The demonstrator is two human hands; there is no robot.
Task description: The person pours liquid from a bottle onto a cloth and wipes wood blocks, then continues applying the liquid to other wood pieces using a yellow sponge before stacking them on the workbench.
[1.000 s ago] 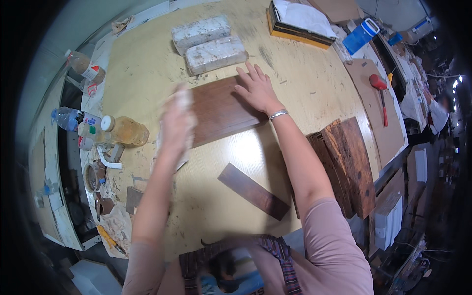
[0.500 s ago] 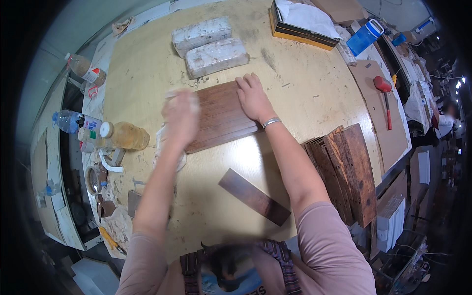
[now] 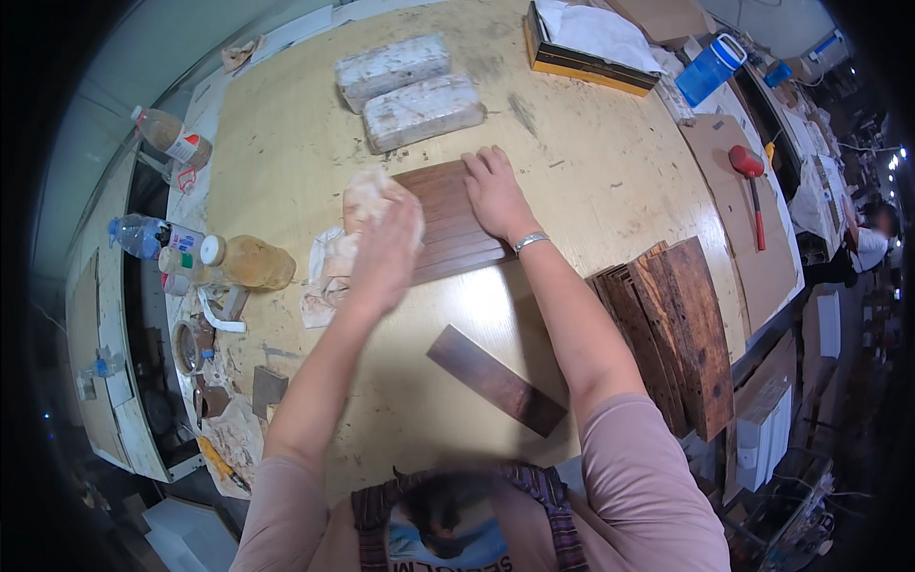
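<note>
A set of dark brown wooden strips (image 3: 443, 214), side by side like one board, lies on the table in front of me. My left hand (image 3: 389, 248) holds a stained whitish rag (image 3: 367, 205) against the strips' left part; the hand is slightly blurred. Part of the rag, or a second cloth, spreads on the table beside the strips' left end. My right hand (image 3: 498, 200), with a silver bangle at the wrist, rests on the right end, fingers stretched out and somewhat apart. Closer to me, a single brown wooden strip (image 3: 496, 379) lies slantwise.
Brown wooden boards (image 3: 681, 334) are stacked at the right. Two whitish wrapped blocks (image 3: 424, 112) sit beyond the strips. Bottles and a jar of yellowish liquid (image 3: 257, 263) line the left edge. A red mallet (image 3: 747, 162), a blue jug (image 3: 710, 71) and a box (image 3: 589, 57) stand farther right.
My left hand has moved right across the wooden strips with the rag, which now shows more clearly. My right hand stays on the right end.
</note>
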